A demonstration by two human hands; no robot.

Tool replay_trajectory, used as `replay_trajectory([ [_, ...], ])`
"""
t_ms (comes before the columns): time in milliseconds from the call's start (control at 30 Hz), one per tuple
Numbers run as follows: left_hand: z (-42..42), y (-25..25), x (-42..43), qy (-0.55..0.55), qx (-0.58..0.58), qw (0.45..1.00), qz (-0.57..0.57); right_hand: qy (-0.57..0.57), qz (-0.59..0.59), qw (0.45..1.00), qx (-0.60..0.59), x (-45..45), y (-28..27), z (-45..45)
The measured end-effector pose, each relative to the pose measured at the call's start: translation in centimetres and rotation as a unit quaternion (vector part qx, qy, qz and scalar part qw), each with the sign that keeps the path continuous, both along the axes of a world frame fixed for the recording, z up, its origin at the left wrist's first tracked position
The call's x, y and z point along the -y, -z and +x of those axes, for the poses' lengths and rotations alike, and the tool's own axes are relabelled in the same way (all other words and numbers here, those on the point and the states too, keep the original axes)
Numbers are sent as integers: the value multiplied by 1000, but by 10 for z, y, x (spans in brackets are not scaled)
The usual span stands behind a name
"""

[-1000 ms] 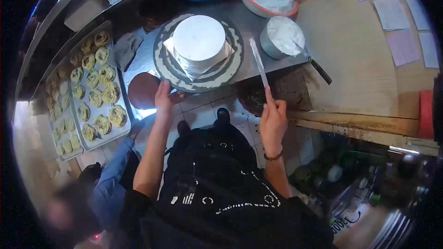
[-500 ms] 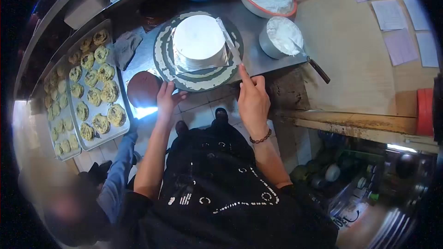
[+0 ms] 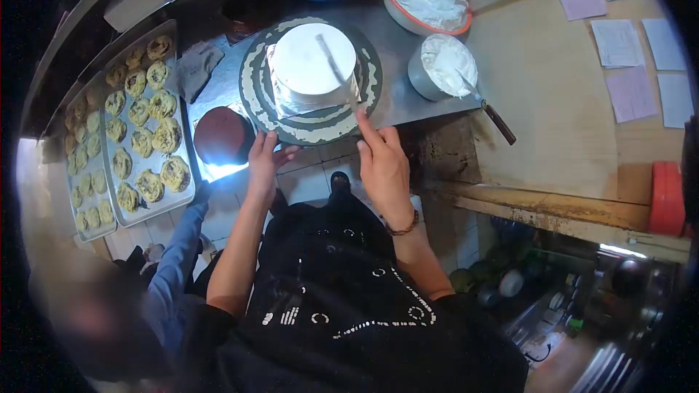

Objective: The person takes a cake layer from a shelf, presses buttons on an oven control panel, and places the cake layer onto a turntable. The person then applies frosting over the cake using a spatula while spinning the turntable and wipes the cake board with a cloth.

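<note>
A round white frosted cake (image 3: 298, 65) sits on a square silver board (image 3: 287, 105) on a dark green turntable (image 3: 255, 94) smeared with cream. My right hand (image 3: 384, 164) grips an icing spatula (image 3: 336, 69), index finger stretched along it. Its blade lies across the right part of the cake's top; the handle is mostly hidden in my hand. My left hand (image 3: 266, 164) is at the turntable's near edge, fingers extended and apart, fingertips touching the rim. Just left of that hand is a round brown cake (image 3: 220, 136) on a bright board.
Trays (image 3: 191, 175) of swirled pastries stand at the left, near a grey cloth (image 3: 195, 71). A metal pot of cream (image 3: 429, 76) with a dark-handled tool and an orange-rimmed bowl (image 3: 408, 20) are at the right. Another person's blue sleeve (image 3: 175, 240) is at lower left.
My right hand has moved left, taking the spatula from the cake's right edge onto its top. My left hand stays by the turntable's rim. The whole view has shifted slightly.
</note>
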State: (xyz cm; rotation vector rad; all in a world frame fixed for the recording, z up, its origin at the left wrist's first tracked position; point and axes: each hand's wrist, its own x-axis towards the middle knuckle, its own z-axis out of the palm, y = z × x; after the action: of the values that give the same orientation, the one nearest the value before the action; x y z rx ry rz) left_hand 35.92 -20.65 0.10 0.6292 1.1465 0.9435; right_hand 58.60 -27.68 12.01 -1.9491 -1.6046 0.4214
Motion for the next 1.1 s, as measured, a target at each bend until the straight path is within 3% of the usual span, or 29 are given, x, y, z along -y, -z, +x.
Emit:
replay_trajectory([
  [67, 2, 4, 4, -17, -9, 1000, -12, -53, -144, 953, -263, 2, -11, 18],
  [133, 6, 8, 7, -34, -2, 999, -38, -99, -277, 815, -499, 6, -25, 45],
  [167, 8, 10, 8, -45, 10, 997, -56, -81, -234, 810, -531, 12, -28, 55],
  [200, 9, 13, 10, -56, 22, 995, -75, -29, -180, 847, -499, 17, -18, 71],
  [267, 14, 26, 19, -53, 35, 996, -59, 40, -41, 971, -230, 19, 23, 117],
  [300, 20, 26, 24, -57, 43, 996, -55, 109, 7, 991, -83, 19, 44, 140],
  [333, 26, 26, 30, -60, 50, 996, -52, 108, 102, 976, 161, 17, 67, 162],
  [467, 57, 34, 49, -92, 75, 992, -40, 158, -28, 971, 179, 50, 103, 198],
  [567, 70, 33, 52, -140, 44, 989, -15, 92, 2, 979, 185, 117, 112, 197],
  [667, 76, 24, 45, -188, 53, 981, -6, 28, -58, 992, 111, 148, 109, 188],
  [800, 91, 4, 40, -173, 27, 985, 14, 8, -43, 998, 36, 81, 113, 176],
  [933, 61, -19, 36, -14, -123, 987, -106, -20, -26, 996, 85, -7, 143, 175],
  [1033, 19, -26, 11, -46, -371, 928, 7, -41, -24, 988, 149, -56, 166, 175],
  [1100, -18, -31, -26, -115, -513, 835, 161, -49, -11, 989, 143, -65, 165, 170],
])
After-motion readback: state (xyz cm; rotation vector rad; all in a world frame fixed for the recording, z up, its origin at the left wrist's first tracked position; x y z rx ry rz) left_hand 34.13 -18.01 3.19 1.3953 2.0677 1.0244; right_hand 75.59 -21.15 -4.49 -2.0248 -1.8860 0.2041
